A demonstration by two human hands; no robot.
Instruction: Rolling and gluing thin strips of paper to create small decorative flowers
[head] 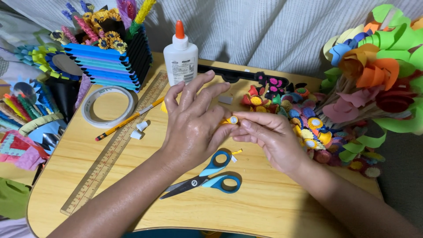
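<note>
Small rolled yellow paper coil (232,120), mid-surface (273,207): pinched between fingers of left hand (194,125) and right hand (271,136); scissors (207,176) toward near edge.

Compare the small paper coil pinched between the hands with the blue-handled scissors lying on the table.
The paper coil is tiny, round and yellow with a pale centre; the scissors are long, with dark blades and blue loop handles. The coil is held off the table, pinched between the left hand and the right hand; the scissors lie flat and untouched below the wrists, blades pointing left. Both sit near the middle of the table.
</note>
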